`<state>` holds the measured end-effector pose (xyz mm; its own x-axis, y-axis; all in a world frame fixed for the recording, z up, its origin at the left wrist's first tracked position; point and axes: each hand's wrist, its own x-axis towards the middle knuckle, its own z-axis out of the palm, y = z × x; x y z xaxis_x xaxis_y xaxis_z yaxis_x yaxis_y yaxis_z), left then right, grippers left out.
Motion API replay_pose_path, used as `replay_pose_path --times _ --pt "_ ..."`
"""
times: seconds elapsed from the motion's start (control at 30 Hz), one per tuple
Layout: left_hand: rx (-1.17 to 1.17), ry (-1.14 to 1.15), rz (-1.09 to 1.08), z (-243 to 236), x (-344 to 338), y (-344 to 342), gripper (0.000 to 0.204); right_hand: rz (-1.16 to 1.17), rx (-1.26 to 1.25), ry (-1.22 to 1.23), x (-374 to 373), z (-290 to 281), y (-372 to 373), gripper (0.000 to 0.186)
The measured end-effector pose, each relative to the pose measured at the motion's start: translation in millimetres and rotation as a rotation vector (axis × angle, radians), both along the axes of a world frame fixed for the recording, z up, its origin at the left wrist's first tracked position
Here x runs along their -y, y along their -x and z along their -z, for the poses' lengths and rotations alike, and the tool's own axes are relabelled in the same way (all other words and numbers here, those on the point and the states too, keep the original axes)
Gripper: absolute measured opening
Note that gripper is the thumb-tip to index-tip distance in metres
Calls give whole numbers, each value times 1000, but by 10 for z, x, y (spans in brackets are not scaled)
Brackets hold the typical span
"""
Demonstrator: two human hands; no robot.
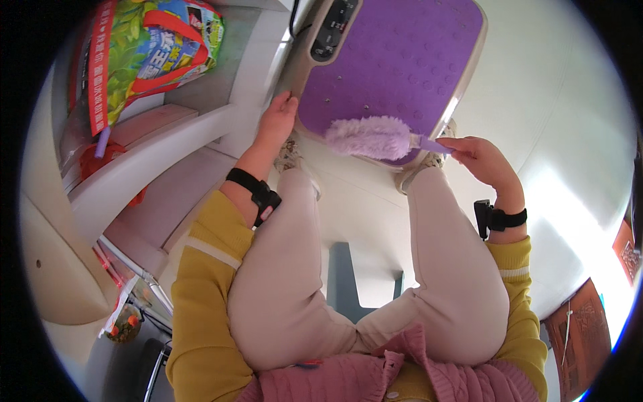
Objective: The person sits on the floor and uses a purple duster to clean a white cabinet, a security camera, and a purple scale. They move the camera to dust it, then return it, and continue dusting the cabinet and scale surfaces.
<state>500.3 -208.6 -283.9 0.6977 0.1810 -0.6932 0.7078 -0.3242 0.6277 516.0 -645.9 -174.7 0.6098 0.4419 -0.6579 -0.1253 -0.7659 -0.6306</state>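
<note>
My right hand (477, 159) is closed on the purple handle of a fluffy lilac duster (372, 137). The duster's head lies against the lower edge of a vibration plate (395, 60), which has a purple, dotted top, a beige rim and a dark control panel. At that plate's left rim is my left hand (276, 122), its fingers curled against the edge and partly hidden. Both my wrists carry black straps with small devices.
A white shelf unit (154, 151) stands to the left, with a colourful shopping bag (161, 50) on it. My shoes are beside the plate's near corners. Below me shows a grey-blue stool part (343, 281). A brown box (581, 335) sits at the lower right.
</note>
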Motion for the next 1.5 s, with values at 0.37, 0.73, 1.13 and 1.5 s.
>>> replay_pose_path --times 0.37,0.73,1.13,1.5 --pt "158 -261 133 -87 29 -38 45 64 -40 -121 -429 -111 -69 37" --pt "727 -221 913 -958 681 -71 47 95 -193 -286 -799 -351 -164 41" --pt "222 -571 1151 -901 355 -141 19 538 -188 -611 -552 -436 -258 44" --pt "159 301 690 -780 1008 90 31 309 -200 -396 -465 -467 -212 52"
